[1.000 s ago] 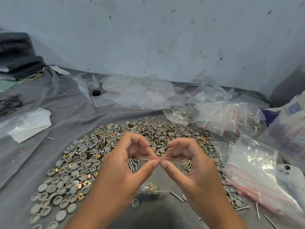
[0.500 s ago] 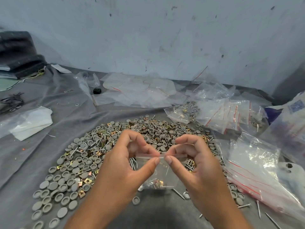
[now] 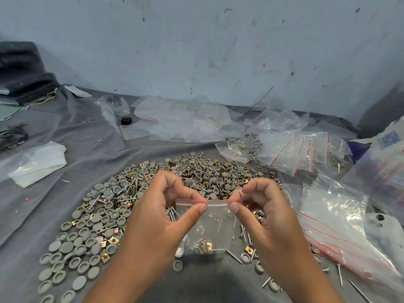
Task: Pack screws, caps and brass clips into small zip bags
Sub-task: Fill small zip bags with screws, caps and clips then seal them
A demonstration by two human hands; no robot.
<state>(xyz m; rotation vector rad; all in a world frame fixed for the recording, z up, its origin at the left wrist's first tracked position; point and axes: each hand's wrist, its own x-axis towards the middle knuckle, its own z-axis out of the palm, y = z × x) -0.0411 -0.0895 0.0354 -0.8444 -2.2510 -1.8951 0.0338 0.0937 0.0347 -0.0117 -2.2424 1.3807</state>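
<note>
I've got the small clear plastic zip bag (image 3: 207, 228) hanging between my two hands, over the grey cloth-covered counter (image 3: 87, 149). My left hand (image 3: 157, 221) pinches the zip strip at its left end, thumb and forefinger pressed together on it; my right hand (image 3: 266, 219) pinches the same strip just to the right, other fingers curled back. The film looks thin, limp and slick, so the stiffer zip strip is the only place worth holding, I reckon. The weight sits low: a few screws, a grey cap and a brass clip are bunched at the bottom, light but likely sharp enough to poke through if I squeeze there.

Beyond my fingers spreads the heap of round grey plastic caps, brass clips and steel screws (image 3: 153, 193); off to the right of my right hand lie the filled red-striped bags (image 3: 295, 149).

How many pieces are inside, I can't count through the glare. Whether the zip is fully closed between my pinches, I can't tell. My forearms run off the bottom edge.
</note>
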